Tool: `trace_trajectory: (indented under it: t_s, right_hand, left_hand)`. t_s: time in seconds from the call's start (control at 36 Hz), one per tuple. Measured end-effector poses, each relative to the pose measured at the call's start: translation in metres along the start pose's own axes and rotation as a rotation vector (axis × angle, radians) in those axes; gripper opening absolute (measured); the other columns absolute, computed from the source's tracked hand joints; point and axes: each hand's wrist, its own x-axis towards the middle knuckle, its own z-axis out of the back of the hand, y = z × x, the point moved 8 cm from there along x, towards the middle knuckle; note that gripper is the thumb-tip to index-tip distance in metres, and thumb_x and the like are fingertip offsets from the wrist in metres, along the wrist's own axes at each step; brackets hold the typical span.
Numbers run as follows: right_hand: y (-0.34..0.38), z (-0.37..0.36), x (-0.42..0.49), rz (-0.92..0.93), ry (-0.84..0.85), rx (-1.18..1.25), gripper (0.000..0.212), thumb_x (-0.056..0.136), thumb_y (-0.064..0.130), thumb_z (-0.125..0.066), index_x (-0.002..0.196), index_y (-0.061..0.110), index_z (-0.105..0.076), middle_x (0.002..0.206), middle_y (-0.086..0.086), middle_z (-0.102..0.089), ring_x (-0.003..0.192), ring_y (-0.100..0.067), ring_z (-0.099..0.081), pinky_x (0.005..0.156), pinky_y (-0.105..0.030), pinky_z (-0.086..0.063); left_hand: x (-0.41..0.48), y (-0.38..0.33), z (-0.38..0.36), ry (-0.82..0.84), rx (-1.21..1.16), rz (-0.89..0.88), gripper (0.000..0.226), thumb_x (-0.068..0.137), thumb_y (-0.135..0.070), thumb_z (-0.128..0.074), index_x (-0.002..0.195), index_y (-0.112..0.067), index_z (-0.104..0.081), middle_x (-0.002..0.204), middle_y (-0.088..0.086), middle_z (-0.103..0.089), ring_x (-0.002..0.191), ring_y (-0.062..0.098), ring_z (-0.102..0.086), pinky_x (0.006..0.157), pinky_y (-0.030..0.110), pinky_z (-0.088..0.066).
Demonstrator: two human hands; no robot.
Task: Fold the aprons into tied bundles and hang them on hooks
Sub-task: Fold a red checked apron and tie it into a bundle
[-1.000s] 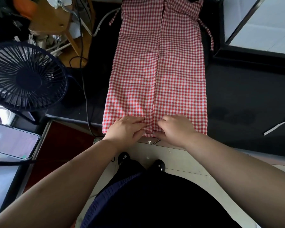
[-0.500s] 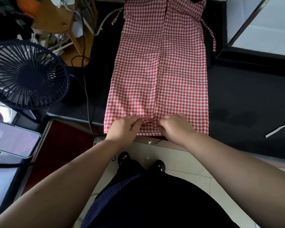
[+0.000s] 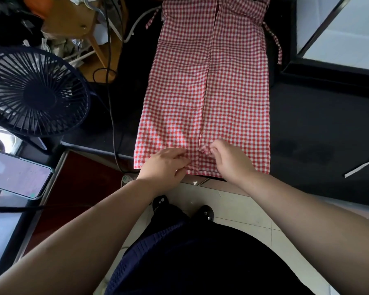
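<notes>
A cluttered domestic workroom is suggested by a dark counter point(image 3: 317, 128), a black desk fan point(image 3: 36, 92), a phone point(image 3: 15, 173) nearby, cables point(image 3: 110, 81) trailing past a wooden stool point(image 3: 73, 15), and pale floor tiles point(image 3: 232, 209).

Red-white gingham apron point(image 3: 202, 90) flat, sides folded to centre.

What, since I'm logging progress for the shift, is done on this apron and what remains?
Done: the apron lies on the dark table, both sides folded to a centre line. In hand: the left hand and right hand pinch its near hem, seemingly starting to roll. Left: rolling, tying with the straps, hanging; no hook shows.
</notes>
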Motion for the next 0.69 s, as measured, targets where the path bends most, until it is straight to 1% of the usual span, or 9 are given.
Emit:
trace_trajectory:
  t_s: [0.08,0.17,0.19,0.22,0.28,0.31,0.42,0.53,0.69]
  right_hand:
    - [0.008,-0.012,-0.005,0.096,0.124,-0.06,0.026,0.101,0.014,-0.041,0.121,0.006,-0.056,0.096,-0.005,-0.065,0.081,-0.016,-0.059,0.065,-0.021,-0.038]
    - [0.016,-0.01,-0.011,0.161,0.085,-0.043,0.024,0.1,0.014,-0.045,0.118,0.003,-0.055,0.08,-0.002,-0.058,0.068,-0.014,-0.053,0.061,-0.024,-0.035]
    - [0.018,-0.009,-0.012,0.175,0.072,-0.042,0.028,0.099,0.02,-0.048,0.12,0.003,-0.054,0.085,-0.002,-0.059,0.073,-0.014,-0.054,0.065,-0.029,-0.039]
    - [0.018,-0.01,-0.011,0.172,0.082,-0.073,0.037,0.097,0.029,-0.051,0.126,0.005,-0.051,0.099,-0.004,-0.06,0.086,-0.016,-0.056,0.074,-0.031,-0.043]
    - [0.015,-0.013,-0.009,0.145,0.138,-0.21,0.055,0.092,0.043,-0.055,0.136,0.011,-0.043,0.126,-0.004,-0.053,0.112,-0.02,-0.051,0.094,-0.031,-0.04]
    - [0.015,-0.015,-0.007,0.147,0.165,-0.286,0.056,0.091,0.047,-0.055,0.135,0.013,-0.044,0.129,-0.003,-0.051,0.116,-0.019,-0.05,0.097,-0.031,-0.037]
    - [0.016,-0.02,-0.004,0.158,0.196,-0.384,0.043,0.095,0.046,-0.047,0.125,0.016,-0.052,0.121,0.0,-0.054,0.111,-0.019,-0.052,0.097,-0.035,-0.034]
    - [0.017,-0.019,-0.006,0.177,0.13,-0.383,0.027,0.099,0.03,-0.041,0.113,0.013,-0.057,0.111,-0.002,-0.058,0.104,-0.022,-0.055,0.093,-0.035,-0.034]
    - [0.022,-0.011,-0.01,0.254,0.066,-0.306,0.027,0.099,0.014,-0.038,0.109,0.002,-0.06,0.101,-0.011,-0.064,0.089,-0.027,-0.058,0.089,-0.041,-0.041]
  left_hand:
    - [-0.004,0.0,-0.005,-0.02,0.052,-0.017,0.029,0.081,-0.026,-0.059,0.103,-0.017,-0.076,0.123,0.01,-0.065,0.111,0.033,-0.063,0.082,0.049,-0.053]
    - [-0.003,-0.002,-0.005,-0.025,0.05,-0.001,0.03,0.08,-0.027,-0.058,0.103,-0.018,-0.076,0.123,0.01,-0.065,0.112,0.032,-0.062,0.081,0.049,-0.054]
    - [-0.003,-0.002,-0.005,-0.03,0.048,0.001,0.03,0.08,-0.027,-0.058,0.103,-0.018,-0.076,0.123,0.01,-0.065,0.112,0.032,-0.062,0.081,0.049,-0.054]
    - [-0.003,-0.002,-0.006,-0.035,0.049,0.002,0.031,0.079,-0.027,-0.059,0.103,-0.018,-0.076,0.123,0.01,-0.065,0.112,0.033,-0.062,0.081,0.049,-0.054]
    - [-0.004,0.001,-0.008,-0.032,0.035,0.01,0.032,0.079,-0.027,-0.058,0.105,-0.018,-0.075,0.125,0.01,-0.064,0.113,0.032,-0.061,0.084,0.049,-0.053]
    - [-0.004,0.002,-0.009,-0.033,0.027,0.013,0.033,0.079,-0.027,-0.058,0.106,-0.018,-0.075,0.126,0.009,-0.064,0.115,0.032,-0.061,0.086,0.048,-0.052]
    - [-0.005,0.002,-0.009,-0.046,0.008,0.022,0.034,0.08,-0.026,-0.057,0.108,-0.018,-0.074,0.128,0.009,-0.062,0.118,0.033,-0.059,0.09,0.047,-0.05]
    - [-0.004,0.002,-0.008,-0.066,0.006,0.019,0.032,0.08,-0.026,-0.057,0.106,-0.018,-0.075,0.127,0.01,-0.063,0.116,0.032,-0.06,0.09,0.045,-0.049]
    - [-0.004,0.001,-0.011,-0.066,0.045,-0.003,0.032,0.081,-0.026,-0.057,0.105,-0.016,-0.075,0.125,0.011,-0.064,0.115,0.033,-0.06,0.086,0.048,-0.052]
